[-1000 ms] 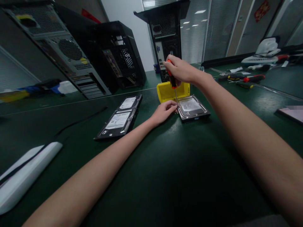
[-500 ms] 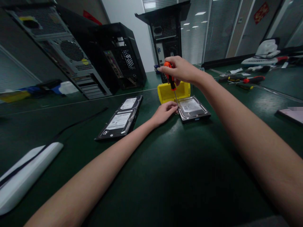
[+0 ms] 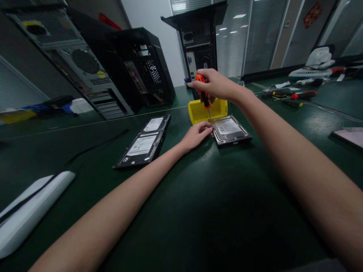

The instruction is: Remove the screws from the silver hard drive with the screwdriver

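Observation:
Gripped in my right hand is a screwdriver with a red and black handle, its shaft pointing down at the left edge of a hard drive. The drive lies flat, label up. My left hand rests on the table against that same edge, thumb and fingers drawn together close to the screwdriver's tip. What those fingers hold, if anything, is hidden. Right behind the drive stands a yellow plastic box. Two more hard drives lie end to end to the left of my left hand.
Opened computer cases stand along the back. At the right are loose screwdrivers and a white power strip. A white casing with a black cable lies at the left. A pink-topped flat object sits far right.

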